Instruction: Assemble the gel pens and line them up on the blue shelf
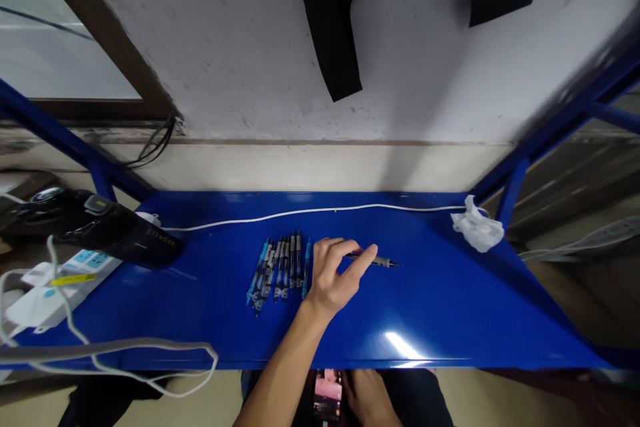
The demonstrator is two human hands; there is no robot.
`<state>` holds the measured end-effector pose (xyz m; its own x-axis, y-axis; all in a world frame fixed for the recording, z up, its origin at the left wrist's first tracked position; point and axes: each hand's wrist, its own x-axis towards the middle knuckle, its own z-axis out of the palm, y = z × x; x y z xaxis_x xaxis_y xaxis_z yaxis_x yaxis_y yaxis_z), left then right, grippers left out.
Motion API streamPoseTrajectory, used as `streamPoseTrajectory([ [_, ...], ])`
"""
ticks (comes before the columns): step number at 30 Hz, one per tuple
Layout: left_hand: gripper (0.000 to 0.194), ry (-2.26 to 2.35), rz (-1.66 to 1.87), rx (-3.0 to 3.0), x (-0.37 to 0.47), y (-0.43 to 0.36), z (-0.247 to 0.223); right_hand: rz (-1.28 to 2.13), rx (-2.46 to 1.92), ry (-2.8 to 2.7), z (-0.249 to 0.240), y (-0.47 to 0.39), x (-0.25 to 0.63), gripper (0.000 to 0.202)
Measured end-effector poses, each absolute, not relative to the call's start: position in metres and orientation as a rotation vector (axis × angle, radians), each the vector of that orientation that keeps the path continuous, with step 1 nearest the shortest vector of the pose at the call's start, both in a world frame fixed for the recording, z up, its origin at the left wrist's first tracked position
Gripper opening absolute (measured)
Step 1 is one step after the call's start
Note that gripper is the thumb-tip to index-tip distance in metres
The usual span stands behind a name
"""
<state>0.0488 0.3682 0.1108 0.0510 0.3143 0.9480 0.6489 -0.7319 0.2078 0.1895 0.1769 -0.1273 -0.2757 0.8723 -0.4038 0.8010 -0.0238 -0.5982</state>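
Observation:
My left hand (pixel 334 275) is over the blue table, palm down, with its fingers curled and the thumb reaching right. Between fingers and thumb it grips a dark pen (pixel 384 261) with a grey grip; the tip points right and the rear part is hidden by the fingers. Just left of the hand, several pens (pixel 280 267) lie side by side in a row, some with blue parts, some black and grey. My right hand (pixel 369 395) is low, below the table's front edge, beside a phone (pixel 328 395) with a lit screen; its fingers are mostly hidden.
A white cable (pixel 295 212) runs along the back of the blue table (pixel 440 307). Crumpled white tissue (pixel 477 227) sits at the right. At the left are a black bottle-like object (pixel 135 237), a white power strip (pixel 60 290) and looped white cords (pixel 150 345).

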Motion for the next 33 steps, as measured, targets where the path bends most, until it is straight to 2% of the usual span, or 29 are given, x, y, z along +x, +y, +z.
streamPoseTrajectory([
  [6,0.033,-0.943,-1.788,-2.133,0.048,0.370,0.111,1.274,-1.918,-2.094,-0.138,0.176,0.187,0.040],
  [10,0.038,-0.903,-1.893,-2.286,0.047,0.370,0.106,1.228,-2.040,-2.136,-0.148,0.175,0.181,0.038],
  [14,0.034,-1.020,-1.970,-2.399,0.046,0.368,0.101,1.217,-2.043,-2.216,-0.151,0.175,0.179,0.046],
  [18,0.028,-1.157,-2.071,-2.389,0.046,0.366,0.098,1.261,-2.047,-2.225,-0.145,0.174,0.172,0.045],
  [25,0.023,-1.211,-2.088,-2.339,0.046,0.365,0.098,1.315,-2.208,-2.295,-0.142,0.174,0.157,0.066],
  [33,0.022,-1.211,-2.094,-2.368,0.047,0.365,0.098,1.316,-2.047,-2.223,-0.149,0.176,0.170,0.048],
])
